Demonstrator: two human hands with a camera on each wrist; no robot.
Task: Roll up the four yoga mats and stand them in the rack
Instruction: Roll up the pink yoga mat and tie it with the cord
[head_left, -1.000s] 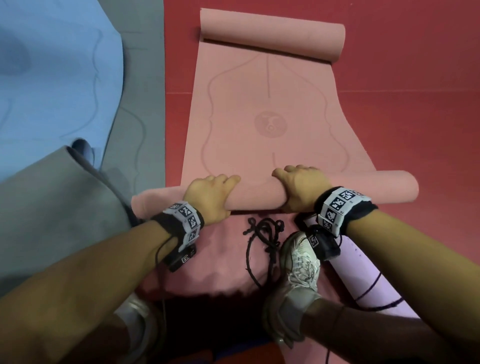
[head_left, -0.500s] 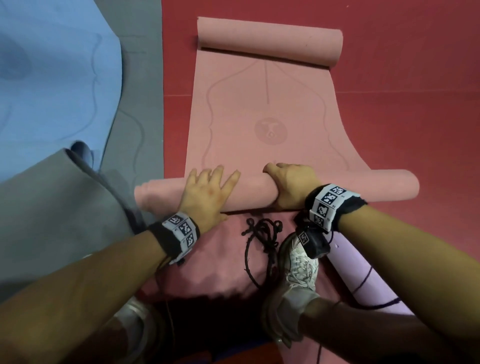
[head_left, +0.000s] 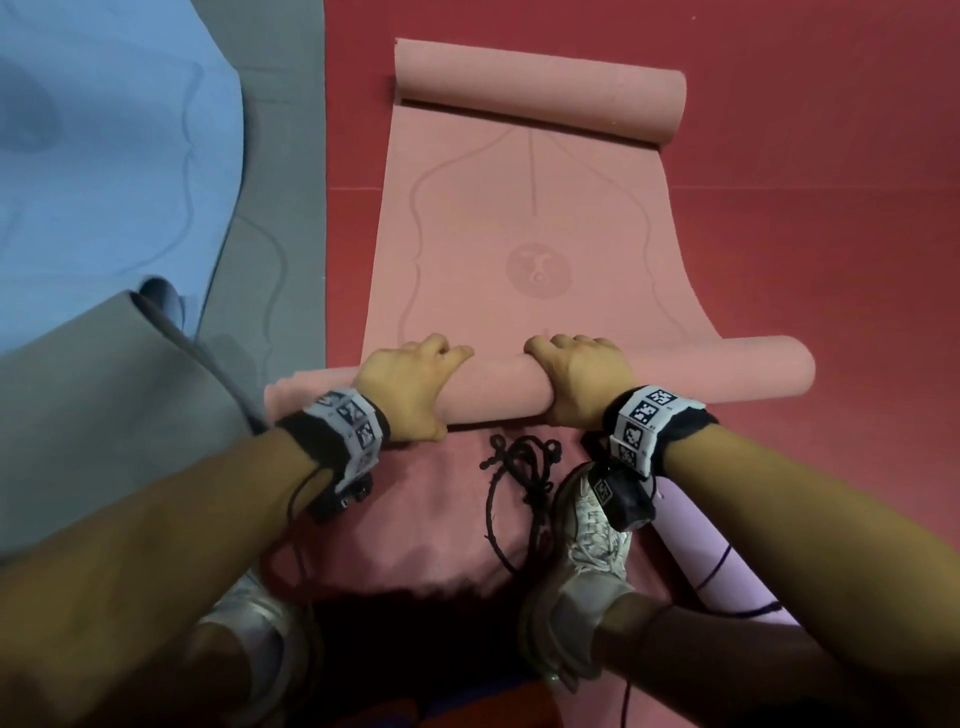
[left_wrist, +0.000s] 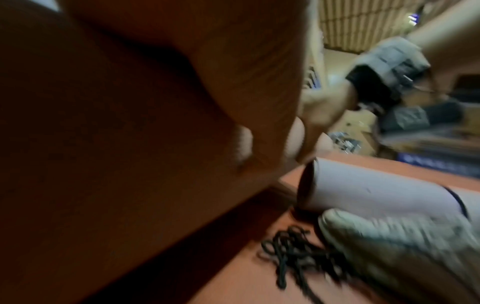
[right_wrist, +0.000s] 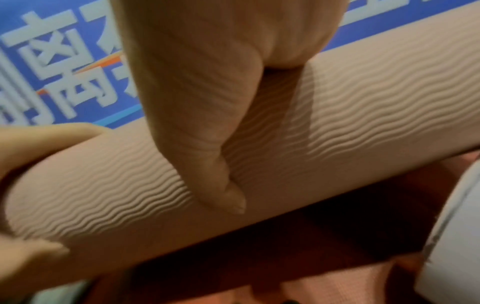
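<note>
Pink yoga mat (head_left: 535, 244), both ends rolled, wavy-ribbed underside, printed outline.

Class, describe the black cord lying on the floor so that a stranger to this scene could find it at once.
Start at the pink yoga mat spread on the red floor and follow it to the rolled end, gripped by the left hand and the right hand. Just behind that roll, beside the white shoe, lies the black cord. It is the only thin, dark, tangled thing there.

Red floor (head_left: 805, 156), pink mat (head_left: 530, 218), grey mat (head_left: 280, 171), lilac roll (head_left: 701, 551), black cord (head_left: 519, 467)
</note>
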